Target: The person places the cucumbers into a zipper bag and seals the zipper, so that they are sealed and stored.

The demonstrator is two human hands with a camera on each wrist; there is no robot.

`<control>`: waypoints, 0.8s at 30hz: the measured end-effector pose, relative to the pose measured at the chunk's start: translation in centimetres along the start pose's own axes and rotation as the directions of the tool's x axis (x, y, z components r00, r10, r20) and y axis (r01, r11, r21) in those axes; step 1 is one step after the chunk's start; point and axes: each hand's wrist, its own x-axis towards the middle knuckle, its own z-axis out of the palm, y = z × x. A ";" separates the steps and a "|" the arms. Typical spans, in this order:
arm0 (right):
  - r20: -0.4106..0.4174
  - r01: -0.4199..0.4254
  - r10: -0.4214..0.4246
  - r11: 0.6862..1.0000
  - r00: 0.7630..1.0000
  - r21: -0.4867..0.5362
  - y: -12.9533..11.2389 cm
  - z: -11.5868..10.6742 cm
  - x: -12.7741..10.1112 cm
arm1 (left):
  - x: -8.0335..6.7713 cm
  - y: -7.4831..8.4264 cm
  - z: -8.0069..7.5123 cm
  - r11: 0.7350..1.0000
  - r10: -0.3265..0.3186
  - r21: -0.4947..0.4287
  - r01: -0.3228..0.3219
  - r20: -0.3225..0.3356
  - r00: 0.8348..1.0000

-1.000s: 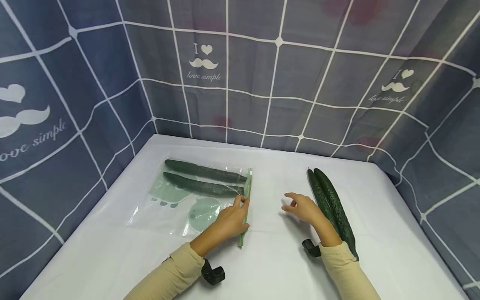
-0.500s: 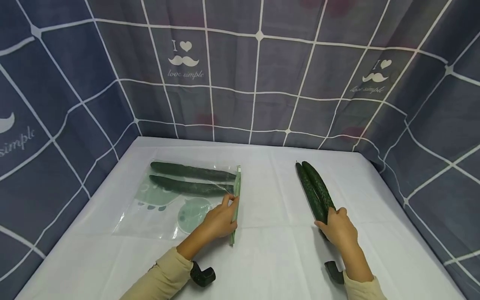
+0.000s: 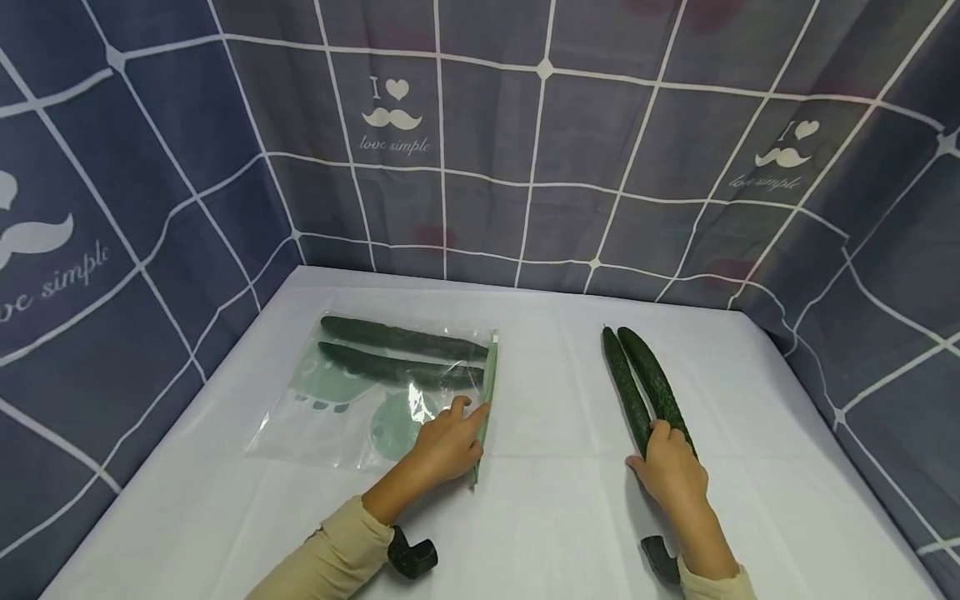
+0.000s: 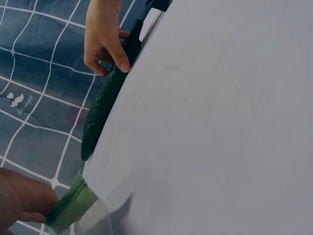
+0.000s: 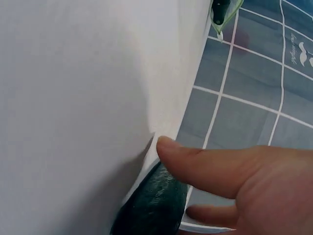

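Near the counter's right edge: right hand (image 3: 672, 471) curled round the near ends of two loose cucumbers (image 3: 643, 385). Left hand (image 3: 448, 446) pinches the green zip strip (image 3: 486, 400) of the bag (image 3: 352, 400), mid-counter, two cucumbers inside.

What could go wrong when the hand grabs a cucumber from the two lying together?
1. The two loose cucumbers lie side by side and touch, so as the right hand grips their near end, the other one might roll or get dragged along.
2. The left hand holds the bag only at its green zip edge, so the mouth may sag or stay narrow.
3. Two cucumbers already fill the bag's far side, so a new one could snag on them.
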 end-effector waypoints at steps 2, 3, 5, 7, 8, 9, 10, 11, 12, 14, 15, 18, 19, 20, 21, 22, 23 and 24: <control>0.019 -0.010 0.010 1.000 1.000 -0.016 -0.2 0.0 0.1 | -0.1 0.0 -0.1 0.999 0.003 0.033 -0.002 -0.025 1.000; 0.032 -0.018 0.018 0.999 0.999 -0.029 -0.2 0.0 0.2 | -0.1 0.1 -0.1 0.999 0.007 0.047 -0.005 -0.039 0.999; 0.063 -0.037 0.040 0.998 0.997 -0.049 -0.2 -0.1 0.2 | -0.2 0.1 -0.2 0.998 0.015 0.058 -0.011 -0.054 0.998; 0.093 -0.054 0.060 0.996 0.994 -0.065 -0.2 -0.3 0.3 | -0.2 0.1 -0.2 0.997 0.022 0.069 -0.018 -0.063 0.998; 0.104 -0.060 0.067 0.996 0.992 -0.070 -0.2 -0.3 0.3 | -0.2 0.1 -0.3 0.997 0.023 0.075 -0.019 -0.064 0.998; 0.115 -0.067 0.075 0.995 0.990 -0.069 -0.1 -0.4 0.3 | -0.2 0.0 -0.3 0.997 0.022 0.081 -0.017 -0.061 0.998; 0.120 -0.071 0.079 0.995 0.990 -0.065 -0.1 -0.5 0.2 | -0.2 0.0 -0.3 0.996 0.019 0.084 -0.014 -0.057 0.998; 0.110 -0.070 0.076 0.996 0.991 -0.058 0.0 -0.6 0.2 | -0.2 0.0 -0.3 0.996 0.017 0.093 -0.012 -0.056 0.998; 0.090 -0.063 0.066 0.997 0.994 -0.042 0.2 -0.7 0.1 | -0.3 0.0 -0.3 0.995 0.017 0.101 -0.011 -0.055 0.998; 0.013 -0.041 0.041 0.999 0.999 -0.003 0.7 -1.0 -0.1 | -0.3 0.0 -0.3 0.993 0.016 0.113 -0.010 -0.056 0.998; -0.039 -0.024 0.024 1.000 0.999 0.018 1.0 -1.1 -0.3 | -0.4 0.0 -0.3 0.993 0.018 0.115 -0.011 -0.058 0.998; -0.215 0.041 -0.022 0.995 0.976 0.087 2.2 -1.5 -0.7 | -0.5 0.0 -0.3 0.993 0.030 0.117 -0.021 -0.077 0.997; -0.261 0.054 -0.024 0.993 0.965 0.109 2.5 -1.7 -0.8 | -0.5 0.0 -0.3 0.993 0.033 0.119 -0.023 -0.087 0.996; -0.292 0.060 -0.019 0.989 0.956 0.134 2.9 -1.8 -0.9 | -0.5 0.0 -0.3 0.992 0.033 0.121 -0.022 -0.095 0.995; -0.311 0.062 -0.010 0.985 0.950 0.159 3.2 -1.9 -1.0 | -0.6 0.0 -0.3 0.992 0.032 0.125 -0.020 -0.102 0.994; -0.323 0.057 0.005 0.981 0.946 0.183 3.5 -2.1 -1.1 | -0.5 0.1 -0.3 0.991 0.030 0.130 -0.016 -0.108 0.994; -0.327 0.050 0.020 0.978 0.945 0.204 3.7 -2.3 -1.2 | -0.5 0.1 -0.4 0.991 0.027 0.134 -0.012 -0.112 0.993; -0.329 0.045 0.031 0.974 0.944 0.222 3.9 -2.4 -1.3 | -0.4 0.2 -0.4 0.991 0.024 0.136 -0.008 -0.114 0.993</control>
